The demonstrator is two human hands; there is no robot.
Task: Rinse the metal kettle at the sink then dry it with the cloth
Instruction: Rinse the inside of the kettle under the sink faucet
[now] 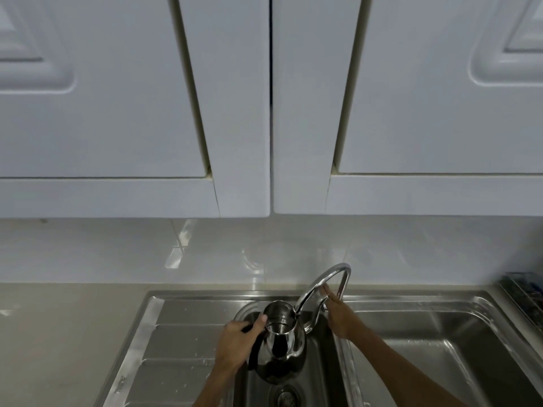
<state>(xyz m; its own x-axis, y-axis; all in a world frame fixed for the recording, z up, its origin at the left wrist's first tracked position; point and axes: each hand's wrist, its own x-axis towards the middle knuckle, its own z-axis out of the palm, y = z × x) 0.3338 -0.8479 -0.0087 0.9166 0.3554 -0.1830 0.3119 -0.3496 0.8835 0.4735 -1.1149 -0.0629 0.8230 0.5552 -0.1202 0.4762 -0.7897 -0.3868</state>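
The shiny metal kettle [282,345] hangs upright over the small middle basin of the steel sink [320,377], its open mouth just under the tip of the curved chrome tap [320,283]. My left hand [238,345] grips the kettle's dark handle, thumb resting on the rim. My right hand [338,315] reaches to the tap's base; its fingers touch the spout and lever area. No water stream is visible. No cloth is in view.
A ribbed steel draining board [176,348] lies to the left and a large basin [440,348] to the right. A drain strainer [284,396] sits below the kettle. White wall cupboards [264,113] hang close overhead. A dark rack [526,292] stands at the right edge.
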